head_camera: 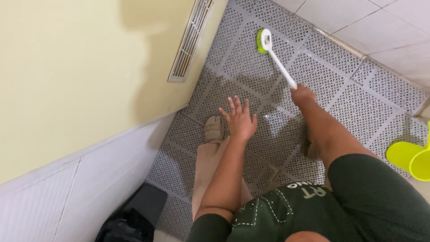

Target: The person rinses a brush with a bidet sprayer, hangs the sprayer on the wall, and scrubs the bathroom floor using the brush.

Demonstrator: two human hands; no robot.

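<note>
My right hand [302, 94] grips the white handle of a long scrub brush [274, 57]. Its green-bristled head rests on the grey perforated floor mat [340, 85] near the far wall. My left hand [239, 118] hovers in front of me with its fingers spread and nothing in it, above my left foot [214, 129]. The mat around my feet looks wet.
A yellow wall with a white vent grille [190, 40] rises on the left, above white tiles. Two lime-green containers [410, 157] stand at the right edge. A dark object [130, 222] lies at the lower left. White tiled wall borders the mat at the top right.
</note>
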